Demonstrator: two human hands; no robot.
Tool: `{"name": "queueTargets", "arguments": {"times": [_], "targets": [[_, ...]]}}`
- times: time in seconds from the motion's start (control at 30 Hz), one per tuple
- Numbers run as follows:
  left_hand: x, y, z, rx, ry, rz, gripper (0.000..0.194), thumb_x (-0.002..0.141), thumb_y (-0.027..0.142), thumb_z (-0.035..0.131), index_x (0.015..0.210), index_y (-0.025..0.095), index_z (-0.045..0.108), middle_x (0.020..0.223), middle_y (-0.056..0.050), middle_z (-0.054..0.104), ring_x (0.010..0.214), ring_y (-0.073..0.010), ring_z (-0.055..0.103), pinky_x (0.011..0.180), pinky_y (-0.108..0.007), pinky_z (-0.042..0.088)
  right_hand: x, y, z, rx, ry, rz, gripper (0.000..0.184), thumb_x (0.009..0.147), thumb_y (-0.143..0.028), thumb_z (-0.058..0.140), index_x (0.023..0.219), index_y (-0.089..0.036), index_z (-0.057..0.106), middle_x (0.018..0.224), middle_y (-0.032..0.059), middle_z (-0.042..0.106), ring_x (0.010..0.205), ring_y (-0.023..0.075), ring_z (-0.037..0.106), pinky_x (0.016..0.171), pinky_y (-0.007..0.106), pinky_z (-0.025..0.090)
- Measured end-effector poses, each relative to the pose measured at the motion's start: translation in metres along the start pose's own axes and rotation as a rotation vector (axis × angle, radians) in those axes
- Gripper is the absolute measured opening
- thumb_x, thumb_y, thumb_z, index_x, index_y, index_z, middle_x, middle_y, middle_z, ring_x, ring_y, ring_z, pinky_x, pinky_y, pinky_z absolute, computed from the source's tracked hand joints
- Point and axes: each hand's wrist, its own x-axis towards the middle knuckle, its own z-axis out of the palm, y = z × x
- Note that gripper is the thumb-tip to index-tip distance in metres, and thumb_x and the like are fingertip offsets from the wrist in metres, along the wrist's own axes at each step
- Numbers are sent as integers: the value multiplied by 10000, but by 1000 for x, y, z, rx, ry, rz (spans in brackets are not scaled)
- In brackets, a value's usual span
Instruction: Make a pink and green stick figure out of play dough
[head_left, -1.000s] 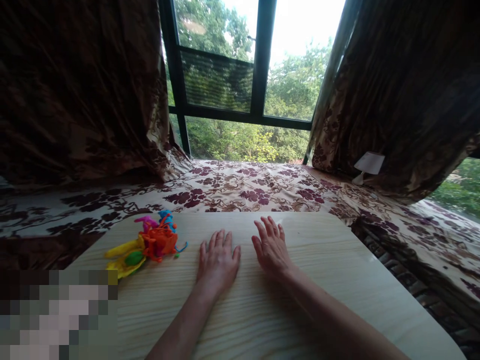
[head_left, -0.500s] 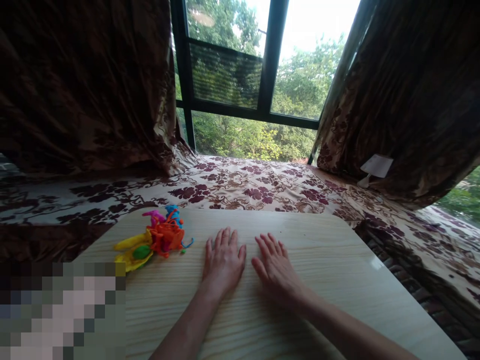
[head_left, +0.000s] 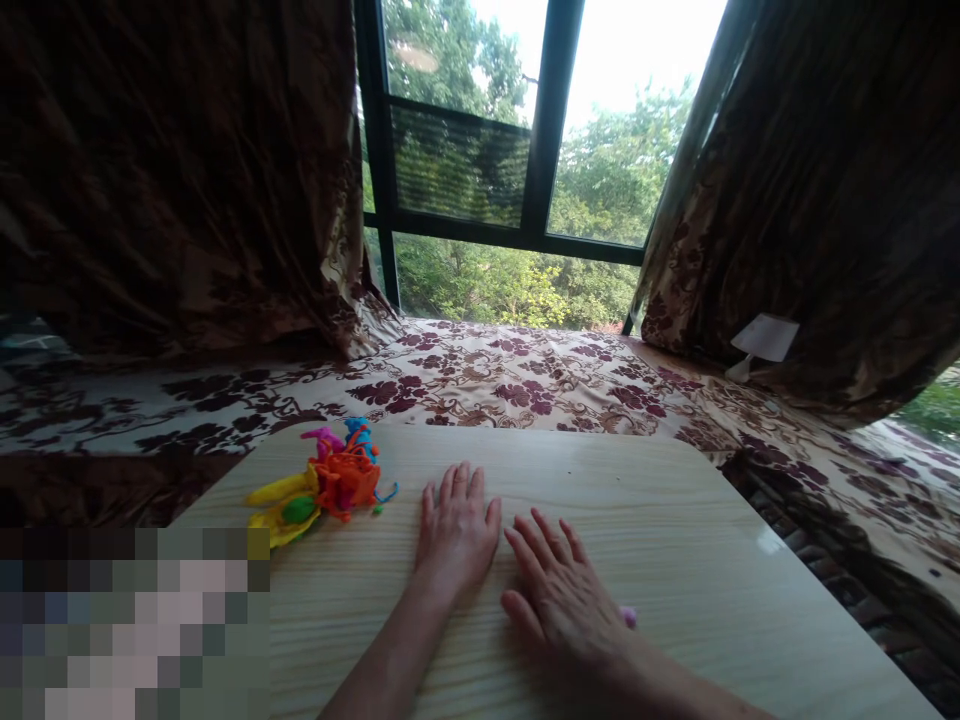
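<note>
My left hand [head_left: 459, 525] lies palm down on the pale wooden table [head_left: 720, 560], its fingers stretched out. Nearer to me, my right hand [head_left: 559, 590] is also palm down with the fingers spread. A small pinkish-purple lump of what looks like modelling clay [head_left: 628, 616] peeks out at the outer side of the right hand; whether more of it lies under the palm is hidden. To the left of my left hand rests a heap of coloured clay [head_left: 345, 480] in orange, yellow, blue, pink and green.
A pixelated patch [head_left: 135, 630] covers the lower left corner. Beyond the table spreads a floral cloth [head_left: 517, 380] below a window [head_left: 536, 170]. Dark curtains [head_left: 180, 180] hang on both sides, and a small white lamp [head_left: 765, 338] stands at the right.
My right hand has drawn back toward me, and the pinkish lump now shows beside it. The left hand stays flat on the table. The whole view has shifted slightly.
</note>
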Motion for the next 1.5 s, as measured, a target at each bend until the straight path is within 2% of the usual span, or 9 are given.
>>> {"name": "queueTargets", "arguments": {"times": [0.23, 0.43, 0.5, 0.63, 0.7, 0.9, 1.13, 1.37, 1.5], "targets": [[0, -1, 0, 8, 1, 3, 462, 859, 400, 280, 1244, 183, 414, 1348, -104, 386, 1259, -242, 264, 1030, -447, 149, 40, 15, 0, -49, 87, 211, 534, 898, -450, 264, 1350, -166, 265, 1420, 88, 219, 1312, 244, 77, 1038, 487, 80], [0, 0, -1, 6, -1, -3, 459, 859, 393, 283, 1249, 188, 409, 1351, -99, 385, 1265, -235, 256, 1032, -444, 145, -8, -7, -2, 36, -12, 0, 583, 877, -538, 240, 1379, -253, 157, 1435, 8, 173, 1316, 201, 67, 1059, 417, 123], [0, -1, 1, 10, -7, -7, 461, 859, 394, 281, 1254, 189, 402, 1356, -97, 378, 1269, -234, 249, 1032, -446, 143, -4, -7, -2, 31, -4, 19, 584, 875, -540, 244, 1376, -247, 176, 1434, 18, 180, 1316, 208, 63, 1057, 430, 113], [1, 0, 2, 14, -15, -5, 457, 860, 391, 278, 1244, 183, 414, 1351, -100, 385, 1266, -235, 257, 1029, -443, 152, 29, 6, -2, -19, 55, 158, 584, 873, -530, 270, 1350, -192, 274, 1421, 73, 220, 1313, 253, 65, 1041, 486, 86], [2, 0, 0, 11, -14, -1, 453, 859, 388, 282, 1239, 184, 421, 1347, -100, 391, 1263, -234, 263, 1028, -440, 156, 29, 5, -4, -13, 60, 172, 580, 878, -520, 261, 1351, -185, 274, 1417, 76, 230, 1312, 254, 75, 1041, 486, 96], [1, 0, -2, 12, -5, 1, 452, 857, 388, 288, 1247, 195, 413, 1351, -94, 387, 1264, -234, 263, 1030, -442, 151, -21, -15, -4, 69, -32, -56, 568, 878, -521, 267, 1374, -256, 185, 1428, 4, 192, 1314, 214, 87, 1060, 433, 127], [1, 0, 1, 19, -1, 2, 454, 859, 393, 281, 1242, 191, 419, 1347, -103, 390, 1261, -236, 268, 1028, -444, 163, 33, 8, 0, 0, 58, 179, 552, 888, -487, 268, 1340, -172, 299, 1409, 84, 250, 1308, 259, 106, 1038, 486, 126], [1, -2, 2, 18, 4, 1, 453, 859, 393, 284, 1242, 193, 421, 1347, -100, 391, 1262, -238, 267, 1033, -447, 155, -13, -12, -2, 88, -16, -42, 563, 882, -514, 260, 1377, -264, 165, 1435, -17, 172, 1316, 200, 71, 1065, 407, 130], [0, -2, 3, 24, -3, 8, 462, 864, 407, 267, 1254, 200, 405, 1353, -94, 382, 1266, -233, 260, 1038, -442, 145, 16, 0, 0, 52, 36, 80, 565, 876, -519, 270, 1356, -222, 253, 1421, 38, 227, 1314, 229, 76, 1052, 453, 114]]}}
